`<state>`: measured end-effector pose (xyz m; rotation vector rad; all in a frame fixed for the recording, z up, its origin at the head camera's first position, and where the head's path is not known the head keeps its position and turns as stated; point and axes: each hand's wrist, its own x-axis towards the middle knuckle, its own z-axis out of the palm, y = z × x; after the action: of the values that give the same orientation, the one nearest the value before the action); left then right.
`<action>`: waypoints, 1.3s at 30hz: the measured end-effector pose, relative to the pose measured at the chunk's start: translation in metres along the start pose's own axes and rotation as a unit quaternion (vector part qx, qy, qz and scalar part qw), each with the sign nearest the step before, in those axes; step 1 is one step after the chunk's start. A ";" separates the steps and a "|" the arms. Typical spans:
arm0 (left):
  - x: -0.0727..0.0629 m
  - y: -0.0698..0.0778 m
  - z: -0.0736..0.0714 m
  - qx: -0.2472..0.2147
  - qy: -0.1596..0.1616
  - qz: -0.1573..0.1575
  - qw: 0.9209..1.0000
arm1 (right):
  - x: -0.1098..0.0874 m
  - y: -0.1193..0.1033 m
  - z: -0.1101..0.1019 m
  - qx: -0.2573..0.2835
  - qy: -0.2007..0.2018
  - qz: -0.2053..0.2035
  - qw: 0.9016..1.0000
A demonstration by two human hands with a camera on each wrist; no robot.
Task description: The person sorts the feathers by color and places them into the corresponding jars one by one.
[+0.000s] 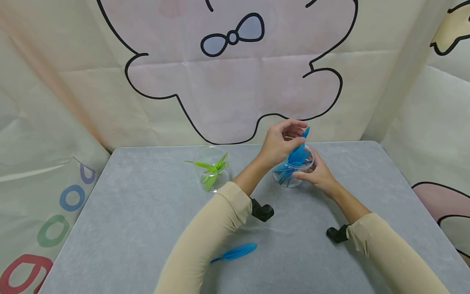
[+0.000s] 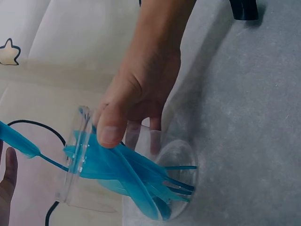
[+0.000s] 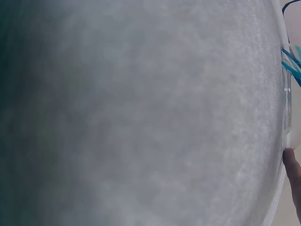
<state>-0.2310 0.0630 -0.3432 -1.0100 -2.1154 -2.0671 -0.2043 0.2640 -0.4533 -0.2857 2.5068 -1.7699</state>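
Over the right-hand clear plastic cup (image 1: 290,182), my left hand (image 1: 280,141) pinches a blue feather (image 2: 19,140) between thumb and fingers. That feather's quill reaches into the mouth of the cup. My right hand (image 1: 319,175) grips the same cup from the right side, thumb at the front and fingers behind. Several blue feathers (image 2: 127,169) stand inside it, quills down near the bottom. In the right wrist view only a fingertip (image 3: 289,157) and some blue quills (image 3: 291,68) show at the right edge.
Left of my hands stands another clear cup (image 1: 207,153) with several green feathers (image 1: 211,173). A single blue feather (image 1: 238,252) lies on the grey table (image 1: 147,228) near my left sleeve. Behind the table's far edge hangs a printed backdrop (image 1: 220,90).
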 end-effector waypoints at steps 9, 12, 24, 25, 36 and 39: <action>-0.003 -0.020 0.002 0.019 0.000 -0.019 1.000 | -0.001 0.001 -0.001 0.011 -0.001 -0.005 1.000; -0.005 -0.026 0.001 0.028 -0.008 -0.022 0.999 | 0.000 0.002 0.000 0.018 -0.004 -0.004 1.000; -0.014 -0.030 -0.007 0.044 -0.019 -0.036 0.998 | 0.001 0.002 0.001 0.016 0.000 -0.003 1.000; -0.015 -0.030 -0.008 0.045 -0.019 -0.034 0.998 | 0.001 0.001 0.001 0.012 0.000 -0.002 1.000; -0.038 -0.027 -0.021 0.047 -0.066 -0.036 0.996 | 0.001 -0.001 0.001 0.012 0.002 0.008 1.000; -0.050 -0.029 -0.024 0.055 -0.087 -0.042 0.994 | 0.002 -0.001 0.001 0.005 0.004 0.005 1.000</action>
<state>-0.2144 0.0220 -0.3877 -1.1421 -2.3645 -1.9374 -0.2057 0.2625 -0.4525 -0.2654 2.4998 -1.7828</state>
